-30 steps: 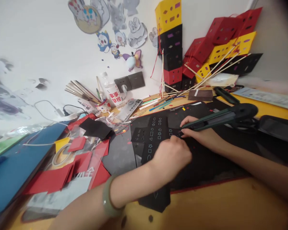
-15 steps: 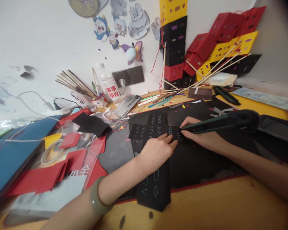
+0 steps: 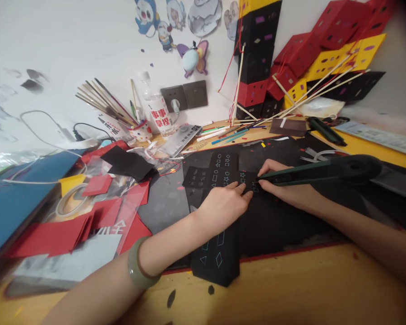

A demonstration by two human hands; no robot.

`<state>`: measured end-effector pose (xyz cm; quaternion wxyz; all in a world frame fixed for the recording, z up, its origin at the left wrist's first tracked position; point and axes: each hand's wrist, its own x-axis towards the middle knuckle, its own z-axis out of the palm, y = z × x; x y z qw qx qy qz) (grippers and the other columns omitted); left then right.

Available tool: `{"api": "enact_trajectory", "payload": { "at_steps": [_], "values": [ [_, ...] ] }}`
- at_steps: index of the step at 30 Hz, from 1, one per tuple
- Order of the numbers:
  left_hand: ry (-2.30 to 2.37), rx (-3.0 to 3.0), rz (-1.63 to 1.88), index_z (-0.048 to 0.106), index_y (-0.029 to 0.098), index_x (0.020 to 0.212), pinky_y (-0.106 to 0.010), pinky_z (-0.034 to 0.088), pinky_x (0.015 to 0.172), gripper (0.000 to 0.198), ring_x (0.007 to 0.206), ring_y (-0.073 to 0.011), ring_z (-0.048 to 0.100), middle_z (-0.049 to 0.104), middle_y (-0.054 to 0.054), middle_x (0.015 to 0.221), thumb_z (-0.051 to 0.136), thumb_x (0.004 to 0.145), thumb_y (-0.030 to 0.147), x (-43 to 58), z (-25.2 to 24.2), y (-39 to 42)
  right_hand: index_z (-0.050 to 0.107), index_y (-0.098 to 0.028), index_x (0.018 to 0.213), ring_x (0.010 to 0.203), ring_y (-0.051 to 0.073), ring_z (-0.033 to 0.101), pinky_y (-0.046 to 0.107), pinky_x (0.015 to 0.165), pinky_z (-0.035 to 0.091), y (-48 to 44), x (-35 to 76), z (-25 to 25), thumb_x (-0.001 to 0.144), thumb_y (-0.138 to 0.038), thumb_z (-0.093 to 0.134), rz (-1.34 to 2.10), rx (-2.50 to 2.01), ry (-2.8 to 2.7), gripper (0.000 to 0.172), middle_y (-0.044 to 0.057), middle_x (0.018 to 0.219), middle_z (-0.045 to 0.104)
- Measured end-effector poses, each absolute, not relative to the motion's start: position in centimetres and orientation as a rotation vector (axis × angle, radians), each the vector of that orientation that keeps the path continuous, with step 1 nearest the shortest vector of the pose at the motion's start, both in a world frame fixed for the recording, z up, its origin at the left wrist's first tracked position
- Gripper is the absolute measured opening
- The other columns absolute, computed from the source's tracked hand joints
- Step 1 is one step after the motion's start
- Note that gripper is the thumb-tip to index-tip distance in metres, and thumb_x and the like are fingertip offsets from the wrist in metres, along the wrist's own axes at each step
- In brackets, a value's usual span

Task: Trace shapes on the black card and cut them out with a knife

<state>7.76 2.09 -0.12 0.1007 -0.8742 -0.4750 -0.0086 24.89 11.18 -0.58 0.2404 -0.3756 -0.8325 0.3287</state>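
A black cross-shaped paper point(image 3: 216, 266) lies flat, with stars, diamonds, rectangles and other small shapes outlined on it in light lines. My left hand point(image 3: 223, 201) rests on it, fingers stretched out and pressing its right arm. In my right hand point(image 3: 284, 187) is a dark green utility knife point(image 3: 325, 170), gripped near its front end. Its tip meets the paper's right flap, close to a star and a square; the blade itself is too small to make out. Beneath the paper is a worn black cutting mat point(image 3: 274, 230) with a red edge.
Red paper pieces point(image 3: 50, 237), black sheets point(image 3: 128, 164) and a tape roll point(image 3: 71, 198) clutter the left. Behind stand a bottle point(image 3: 157, 110) and a cup of brushes point(image 3: 140, 131). Stacked paper boxes point(image 3: 257, 49), sticks point(image 3: 311, 92) and another green cutter point(image 3: 326, 131) are at the back right.
The whole view has shifted, so the wall and boxes sit higher. Both hands keep nearly the same places on the paper, the knife tip still at the right flap.
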Motion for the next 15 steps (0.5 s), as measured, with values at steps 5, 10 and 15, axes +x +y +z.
{"api": "enact_trajectory", "payload": {
  "at_steps": [5,10,15],
  "values": [
    [-1.401,-2.567,-0.035,0.054,0.012,0.117,-0.029,0.054,0.076,0.029,0.104,-0.0221,0.059,0.058,-0.012,0.117,0.042,0.09,0.011,7.79,-0.26,2.03,0.046,-0.022,0.072,0.048,0.01,0.047,0.023,0.044,0.036,11.11,24.87,-0.42,0.072,-0.017,0.051,0.834,-1.011,-2.299,0.007,-0.006,0.059,0.049],
    [-1.399,-2.546,-0.032,0.054,0.013,0.116,-0.027,0.054,0.069,0.028,0.1,-0.0215,0.06,0.059,-0.012,0.115,0.045,0.089,0.012,7.81,-0.32,1.99,0.046,-0.023,0.071,0.05,0.012,0.048,0.025,0.047,0.036,11.13,24.95,-0.36,0.071,-0.017,0.051,0.835,-1.005,-2.305,0.008,-0.005,0.061,0.051],
    [-1.386,-2.558,-0.025,0.056,0.011,0.111,-0.027,0.054,0.07,0.025,0.1,-0.0213,0.059,0.059,-0.013,0.113,0.045,0.089,0.011,7.67,-0.27,2.05,0.047,-0.022,0.07,0.056,0.013,0.049,0.027,0.051,0.037,11.46,25.06,-0.45,0.07,-0.016,0.053,0.863,-0.967,-2.282,0.009,-0.004,0.063,0.051]
  ]
}}
